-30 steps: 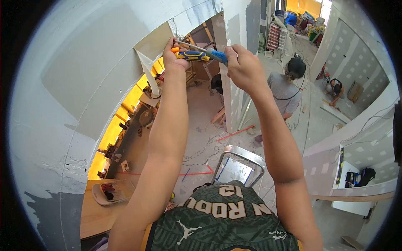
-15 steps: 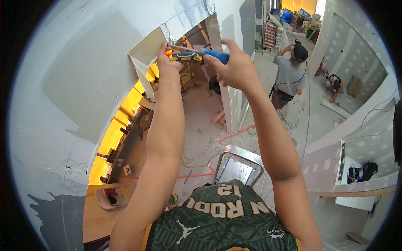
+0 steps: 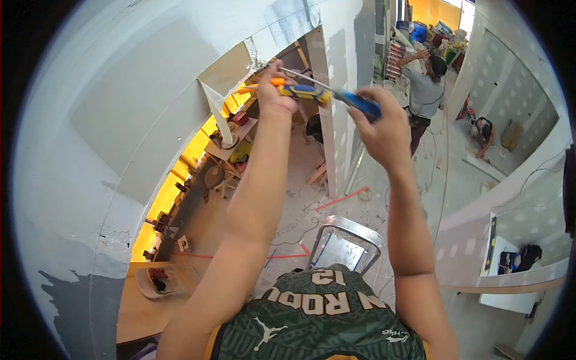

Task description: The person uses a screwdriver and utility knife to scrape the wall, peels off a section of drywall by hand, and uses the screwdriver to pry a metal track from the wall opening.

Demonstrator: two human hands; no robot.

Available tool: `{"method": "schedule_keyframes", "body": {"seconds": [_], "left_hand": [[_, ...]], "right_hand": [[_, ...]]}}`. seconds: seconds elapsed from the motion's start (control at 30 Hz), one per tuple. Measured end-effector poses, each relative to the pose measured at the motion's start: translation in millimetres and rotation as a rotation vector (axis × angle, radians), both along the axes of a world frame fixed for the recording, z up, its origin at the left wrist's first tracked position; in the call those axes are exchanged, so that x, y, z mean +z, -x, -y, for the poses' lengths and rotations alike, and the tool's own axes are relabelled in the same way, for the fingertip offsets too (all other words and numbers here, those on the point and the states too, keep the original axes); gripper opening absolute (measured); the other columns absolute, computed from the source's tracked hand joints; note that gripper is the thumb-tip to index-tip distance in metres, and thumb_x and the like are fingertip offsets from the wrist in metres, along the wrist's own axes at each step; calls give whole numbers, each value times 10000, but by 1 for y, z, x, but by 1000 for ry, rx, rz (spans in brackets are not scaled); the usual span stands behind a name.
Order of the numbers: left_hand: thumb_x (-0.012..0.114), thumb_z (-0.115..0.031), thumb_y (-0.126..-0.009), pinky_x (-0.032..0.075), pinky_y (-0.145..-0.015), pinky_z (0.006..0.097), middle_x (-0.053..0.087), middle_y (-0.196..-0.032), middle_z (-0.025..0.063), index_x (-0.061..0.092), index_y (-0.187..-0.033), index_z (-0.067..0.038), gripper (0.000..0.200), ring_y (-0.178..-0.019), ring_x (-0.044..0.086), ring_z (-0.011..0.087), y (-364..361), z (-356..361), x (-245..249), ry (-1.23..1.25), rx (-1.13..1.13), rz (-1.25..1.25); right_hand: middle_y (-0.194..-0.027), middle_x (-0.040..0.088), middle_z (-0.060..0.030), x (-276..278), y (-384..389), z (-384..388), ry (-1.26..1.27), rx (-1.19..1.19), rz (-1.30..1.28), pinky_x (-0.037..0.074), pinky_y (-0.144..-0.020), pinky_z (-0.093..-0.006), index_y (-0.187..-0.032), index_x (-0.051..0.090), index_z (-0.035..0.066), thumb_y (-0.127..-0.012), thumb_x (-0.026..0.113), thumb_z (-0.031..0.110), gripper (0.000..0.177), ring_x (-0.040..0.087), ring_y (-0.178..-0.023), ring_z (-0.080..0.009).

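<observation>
My right hand (image 3: pixel 384 126) is wrapped round the blue handle of a screwdriver (image 3: pixel 359 104). Its long metal shaft slants up and left, the far end right at the fingertips of my left hand (image 3: pixel 277 96). That hand is closed on a yellow-and-blue handled tool (image 3: pixel 305 92), blurred by motion, with an orange part (image 3: pixel 246 89) sticking out on the other side; its working end cannot be made out. Both hands are raised by the ragged lower edge of a plasterboard panel (image 3: pixel 237 69), where a loose strip (image 3: pixel 217 111) hangs down.
Below me stands a metal stepladder (image 3: pixel 351 225). A plastic tub (image 3: pixel 150 285) sits on a wooden board at lower left. A person in a grey shirt (image 3: pixel 426 90) stands to the right, and another person (image 3: pixel 483 129) crouches farther off. A wall end (image 3: pixel 339 120) rises beyond my hands.
Both hands have shifted right in view, and the right hand has drawn farther from the left, exposing more screwdriver shaft. The standing person has moved slightly right with an arm raised.
</observation>
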State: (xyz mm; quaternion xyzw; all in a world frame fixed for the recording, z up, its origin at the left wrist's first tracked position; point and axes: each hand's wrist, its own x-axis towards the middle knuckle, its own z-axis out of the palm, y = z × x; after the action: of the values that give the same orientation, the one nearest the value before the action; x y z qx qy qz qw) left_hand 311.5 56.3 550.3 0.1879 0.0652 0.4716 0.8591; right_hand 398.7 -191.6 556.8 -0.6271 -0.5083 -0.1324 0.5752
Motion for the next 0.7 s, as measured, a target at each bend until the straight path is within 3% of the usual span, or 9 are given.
{"method": "schedule_keyframes", "body": {"seconds": [0.13, 0.23, 0.3, 0.37, 0.43, 0.5, 0.6, 0.7], "left_hand": [[700, -106, -866, 405, -501, 234, 650, -791, 1, 641, -983, -81, 134, -551, 504, 84, 1, 46, -33, -36, 48, -209], [759, -62, -802, 396, -500, 256, 583, -760, -28, 629, -945, -118, 201, -630, 539, 88, 25, 33, -103, -20, 57, -302], [734, -115, -840, 380, -503, 248, 662, -889, -1, 635, -993, -96, 183, -652, 527, 92, 58, 16, -165, -46, -12, -452], [752, -187, -834, 374, -489, 240, 683, -909, 6, 643, -1027, -89, 243, -636, 519, 75, 109, 10, -230, -127, -154, -789], [734, -194, -847, 382, -445, 227, 668, -819, 19, 643, -1015, -76, 224, -523, 495, 77, 164, 25, -280, -239, -245, -1060], [705, -183, -871, 423, -425, 252, 689, -786, 59, 657, -969, -53, 170, -525, 544, 90, 210, 60, -295, -320, -353, -1554], [702, -175, -871, 431, -418, 264, 704, -800, 79, 655, -958, -39, 168, -521, 554, 110, 268, 99, -348, -113, -530, -1469], [720, -182, -851, 419, -418, 266, 698, -807, 85, 653, -959, -24, 203, -515, 536, 104, 266, 118, -353, -89, -546, -1434]], "right_hand": [[-822, 661, -186, -55, -9, 58, 343, 57, -162, 495, -677, -353, -1060, 654, 16, -852, 707, 229, 302, 640, -715, -309], [-784, 651, -151, -123, 5, 112, 405, 69, -266, 484, -653, -343, -1052, 657, 0, -851, 710, 248, 323, 612, -665, -274], [-734, 637, -95, -187, -1, 155, 433, 87, -501, 458, -552, -311, -1048, 659, 1, -872, 701, 234, 295, 578, -580, -188], [-700, 608, -42, -239, 5, 202, 294, -18, -1009, 403, -456, -251, -1050, 658, 8, -898, 687, 215, 258, 512, -506, -100], [-679, 579, -23, -280, 15, 250, 170, -202, -1170, 353, -399, -212, -1043, 649, 10, -915, 676, 201, 231, 466, -474, -54], [-669, 574, -27, -314, 21, 298, 191, -324, -1234, 366, -401, -226, -1027, 646, 5, -908, 684, 206, 237, 476, -476, -68], [-670, 561, -35, -328, 29, 332, 218, -425, -1298, 355, -398, -229, -990, 624, 17, -907, 692, 225, 234, 466, -476, -79], [-663, 561, -37, -340, 21, 330, 273, -540, -1318, 348, -389, -230, -987, 623, 16, -903, 695, 243, 253, 462, -467, -82]]}}
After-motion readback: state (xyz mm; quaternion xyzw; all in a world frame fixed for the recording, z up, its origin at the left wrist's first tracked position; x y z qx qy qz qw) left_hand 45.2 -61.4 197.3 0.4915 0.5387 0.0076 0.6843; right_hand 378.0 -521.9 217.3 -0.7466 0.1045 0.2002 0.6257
